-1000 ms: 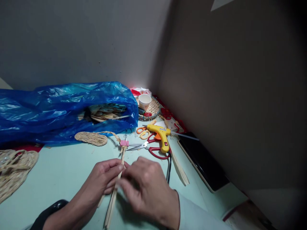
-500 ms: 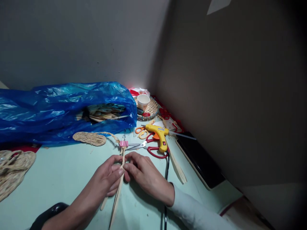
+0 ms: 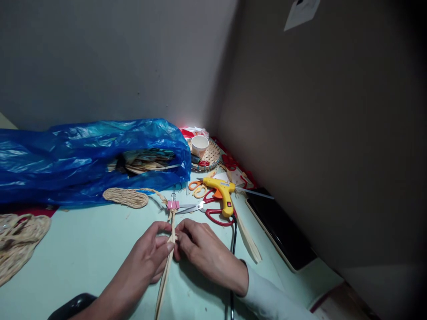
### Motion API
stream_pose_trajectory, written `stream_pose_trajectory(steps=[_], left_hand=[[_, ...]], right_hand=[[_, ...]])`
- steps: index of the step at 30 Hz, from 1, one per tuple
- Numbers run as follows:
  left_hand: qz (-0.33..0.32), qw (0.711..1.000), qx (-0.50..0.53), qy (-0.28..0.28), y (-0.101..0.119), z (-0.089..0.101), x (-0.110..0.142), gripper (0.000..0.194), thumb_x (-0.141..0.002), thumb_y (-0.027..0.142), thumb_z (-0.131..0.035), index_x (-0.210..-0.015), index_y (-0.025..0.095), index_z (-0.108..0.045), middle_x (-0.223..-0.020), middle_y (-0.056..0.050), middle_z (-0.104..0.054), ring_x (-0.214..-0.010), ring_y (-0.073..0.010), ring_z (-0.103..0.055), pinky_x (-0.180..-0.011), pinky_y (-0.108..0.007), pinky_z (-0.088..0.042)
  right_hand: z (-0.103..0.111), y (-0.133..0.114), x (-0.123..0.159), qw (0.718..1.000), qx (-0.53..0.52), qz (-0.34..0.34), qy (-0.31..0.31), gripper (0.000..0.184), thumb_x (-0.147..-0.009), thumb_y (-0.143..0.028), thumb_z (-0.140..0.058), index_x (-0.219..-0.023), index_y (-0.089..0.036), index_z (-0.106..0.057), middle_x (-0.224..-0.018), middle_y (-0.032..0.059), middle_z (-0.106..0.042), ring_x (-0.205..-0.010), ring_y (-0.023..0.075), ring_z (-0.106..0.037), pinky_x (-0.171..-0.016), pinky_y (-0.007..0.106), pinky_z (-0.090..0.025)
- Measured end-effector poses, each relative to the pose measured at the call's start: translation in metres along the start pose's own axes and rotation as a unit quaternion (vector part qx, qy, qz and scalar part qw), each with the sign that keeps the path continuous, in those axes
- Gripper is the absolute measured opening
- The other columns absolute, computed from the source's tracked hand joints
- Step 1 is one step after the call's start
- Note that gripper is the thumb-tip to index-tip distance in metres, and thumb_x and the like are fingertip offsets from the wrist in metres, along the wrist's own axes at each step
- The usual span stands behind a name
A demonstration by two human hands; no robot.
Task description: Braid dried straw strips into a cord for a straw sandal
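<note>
Head view: left hand (image 3: 151, 254) and right hand (image 3: 207, 254) both grasping long, flat, pale straw strands (image 3: 164, 281).
The left thumb and fingers grip them from the left, the right fingertips pinch from the right; the far end meets a pink binder clip (image 3: 173, 205), with red-handled steel scissors (image 3: 201, 206) just right, partly covered by a yellow glue gun (image 3: 228, 198).

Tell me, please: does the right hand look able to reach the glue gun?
Probably yes. The glue gun lies beyond the right hand, and nothing seems to cover it, though the hand would first have to leave the straw.
</note>
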State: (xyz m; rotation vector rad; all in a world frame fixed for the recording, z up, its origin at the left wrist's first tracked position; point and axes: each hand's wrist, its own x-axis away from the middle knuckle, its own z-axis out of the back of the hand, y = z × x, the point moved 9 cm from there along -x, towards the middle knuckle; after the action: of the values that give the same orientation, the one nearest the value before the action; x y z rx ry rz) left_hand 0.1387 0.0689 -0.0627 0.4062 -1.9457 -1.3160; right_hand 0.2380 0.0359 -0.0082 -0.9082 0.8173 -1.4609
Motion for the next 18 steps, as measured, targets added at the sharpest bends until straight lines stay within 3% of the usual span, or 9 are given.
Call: stream_pose_trajectory(steps=[4, 7, 8, 10, 12, 15, 18], left_hand=[[-0.02, 0.998, -0.049, 0.021, 0.009, -0.002, 0.005, 0.043, -0.085, 0.052, -0.063, -0.107, 0.026, -0.036, -0.064, 0.007, -0.064, -0.038, -0.0026, -0.018, -0.039, -0.017, -0.01], [-0.052, 0.974, -0.219, 0.034, 0.03, 0.002, 0.011, 0.029, -0.09, 0.051, -0.054, -0.094, 0.023, -0.049, -0.061, 0.005, -0.063, -0.04, -0.008, -0.036, -0.041, -0.02, -0.024], [-0.08, 0.949, -0.303, 0.042, 0.04, 0.003, 0.015, 0.026, -0.092, 0.048, -0.052, -0.086, 0.022, -0.053, -0.059, 0.004, -0.062, -0.044, -0.0105, -0.044, -0.044, -0.021, -0.03], [-0.162, 0.871, -0.458, 0.07, 0.063, 0.0, 0.025, 0.031, -0.096, 0.039, -0.047, -0.071, 0.022, -0.054, -0.055, 0.002, -0.061, -0.051, -0.0146, -0.056, -0.051, -0.024, -0.038], [-0.265, 0.792, -0.544, 0.083, 0.077, -0.012, 0.039, 0.032, -0.099, 0.029, -0.043, -0.07, 0.022, -0.056, -0.055, 0.002, -0.062, -0.049, -0.0158, -0.06, -0.05, -0.026, -0.04], [-0.412, 0.678, -0.606, 0.062, 0.073, -0.038, 0.061, 0.028, -0.096, 0.009, -0.041, -0.078, 0.021, -0.058, -0.06, 0.001, -0.065, -0.049, -0.0166, -0.064, -0.05, -0.027, -0.045], [-0.475, 0.584, -0.656, 0.049, 0.052, -0.052, 0.07, 0.028, -0.087, -0.002, -0.041, -0.09, 0.019, -0.058, -0.066, -0.001, -0.066, -0.052, -0.0187, -0.065, -0.051, -0.03, -0.049]], right_hand=[[-0.003, 0.001, -0.004, 1.0, -0.026, 0.004, 0.004, 0.029, -0.096, -0.02, -0.05, -0.068, -0.018, -0.056, -0.061, -0.0023, -0.063, -0.06, 0.0113, -0.055, -0.064, 0.023, -0.038], [-0.001, 0.007, -0.005, 0.997, -0.06, -0.024, 0.031, 0.022, -0.093, -0.02, -0.053, -0.071, -0.019, -0.055, -0.058, -0.0032, -0.061, -0.055, 0.0111, -0.053, -0.056, 0.022, -0.036], [0.001, 0.008, -0.004, 0.997, -0.057, -0.03, 0.043, 0.02, -0.091, -0.02, -0.055, -0.071, -0.019, -0.055, -0.058, -0.0031, -0.06, -0.054, 0.0111, -0.051, -0.054, 0.022, -0.034], [0.004, 0.008, -0.002, 0.996, -0.048, -0.033, 0.067, 0.019, -0.089, -0.02, -0.057, -0.07, -0.019, -0.056, -0.06, -0.0023, -0.061, -0.055, 0.0114, -0.05, -0.053, 0.022, -0.033], [0.004, 0.006, -0.001, 0.994, -0.07, -0.029, 0.074, 0.017, -0.088, -0.02, -0.059, -0.071, -0.018, -0.057, -0.062, -0.0013, -0.062, -0.057, 0.0119, -0.053, -0.054, 0.022, -0.035], [-0.003, 0.012, -0.002, 0.984, -0.168, -0.049, 0.043, 0.013, -0.086, -0.019, -0.058, -0.073, -0.018, -0.058, -0.057, -0.0035, -0.058, -0.048, 0.0105, -0.051, -0.048, 0.021, -0.035], [-0.014, 0.02, -0.003, 0.964, -0.252, -0.087, -0.003, 0.012, -0.084, -0.019, -0.058, -0.073, -0.019, -0.056, -0.05, -0.0062, -0.053, -0.038, 0.0082, -0.043, -0.04, 0.02, -0.03]])
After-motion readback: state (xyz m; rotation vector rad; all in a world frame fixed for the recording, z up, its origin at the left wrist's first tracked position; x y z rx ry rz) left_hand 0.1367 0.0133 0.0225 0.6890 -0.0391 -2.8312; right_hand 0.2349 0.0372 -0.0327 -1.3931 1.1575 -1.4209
